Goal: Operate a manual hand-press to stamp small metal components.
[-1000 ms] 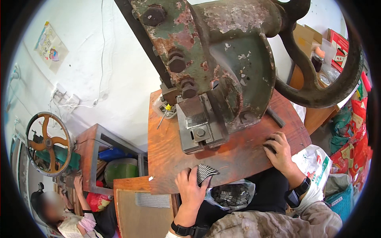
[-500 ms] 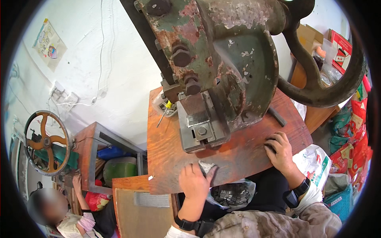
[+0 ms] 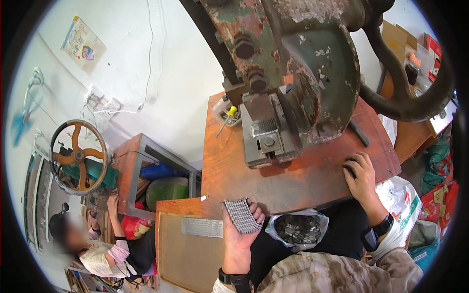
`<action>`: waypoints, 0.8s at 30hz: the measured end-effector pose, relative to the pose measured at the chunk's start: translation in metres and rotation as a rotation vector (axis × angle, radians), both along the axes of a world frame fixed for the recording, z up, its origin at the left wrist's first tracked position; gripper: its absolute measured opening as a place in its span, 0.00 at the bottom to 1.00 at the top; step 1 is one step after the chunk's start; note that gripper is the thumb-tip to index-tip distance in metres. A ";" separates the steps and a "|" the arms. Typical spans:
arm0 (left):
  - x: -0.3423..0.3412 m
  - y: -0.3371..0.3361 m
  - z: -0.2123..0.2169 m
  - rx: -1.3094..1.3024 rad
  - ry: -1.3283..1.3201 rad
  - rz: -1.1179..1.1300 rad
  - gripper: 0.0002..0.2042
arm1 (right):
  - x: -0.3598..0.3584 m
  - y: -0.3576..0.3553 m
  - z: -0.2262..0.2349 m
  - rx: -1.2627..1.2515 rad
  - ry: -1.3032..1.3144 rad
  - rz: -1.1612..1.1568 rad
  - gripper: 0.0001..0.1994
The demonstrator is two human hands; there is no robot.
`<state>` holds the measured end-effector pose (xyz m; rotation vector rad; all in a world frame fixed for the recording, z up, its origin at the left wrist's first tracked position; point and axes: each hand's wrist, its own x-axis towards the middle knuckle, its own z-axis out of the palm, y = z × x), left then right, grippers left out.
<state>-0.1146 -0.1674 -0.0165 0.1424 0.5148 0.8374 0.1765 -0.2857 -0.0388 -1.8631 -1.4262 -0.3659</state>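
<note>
Worn orange-brown wooden bench [image 3: 293,180], scuffed, edges bent by the lens. White plastered wall [image 3: 161,73] behind it, with a poster [image 3: 83,45], loose wiring and a socket cluster [image 3: 105,105].

Bolted on the bench: heavy rusted press [image 3: 298,63], green paint flaking, grey die block [image 3: 266,134] at its base. Large dark flywheel rim [image 3: 405,97] curves across upper right, blocking the view of shelves and boxes beyond. Yellow-handled screwdriver [image 3: 225,119] lies near the press's left foot.

Left hand [image 3: 239,234] raised at the bench's near edge, palm up, fingers curled around a grey ribbed metal strip [image 3: 242,216]; strip rests tilted in the palm, just off the bench edge. A similar grey strip [image 3: 202,227] lies flat on a lower brown board [image 3: 185,254] to the left.

Right hand [image 3: 360,178] rests on the bench top right of the press, fingers bent down over a small dark object [image 3: 349,166]; cannot tell whether it is gripped. Dark watch on that wrist.

Below, between the arms: clear plastic bag [image 3: 298,228] of small grey metal pieces.

Left of the bench: open wooden box [image 3: 146,166] holding green and blue items. Farther left, spoked orange wheel [image 3: 78,156]. Another person [image 3: 112,249] sits low at lower left, one hand reaching up toward the box.
</note>
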 end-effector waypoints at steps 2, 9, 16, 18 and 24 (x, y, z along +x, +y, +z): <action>-0.003 -0.008 -0.008 -0.045 -0.029 -0.010 0.26 | 0.000 0.001 -0.001 -0.016 -0.006 0.001 0.07; -0.019 -0.043 -0.062 -0.159 0.027 -0.269 0.29 | 0.003 0.003 -0.002 0.012 -0.033 0.001 0.07; -0.050 -0.039 -0.213 0.622 1.493 -0.254 0.23 | -0.005 0.007 -0.002 0.019 -0.072 0.012 0.06; -0.077 -0.018 -0.194 0.881 1.713 0.117 0.14 | 0.000 0.001 -0.007 -0.007 -0.070 -0.008 0.06; -0.267 0.091 -0.204 0.861 2.456 0.437 0.18 | -0.007 0.004 -0.008 -0.032 -0.055 -0.014 0.05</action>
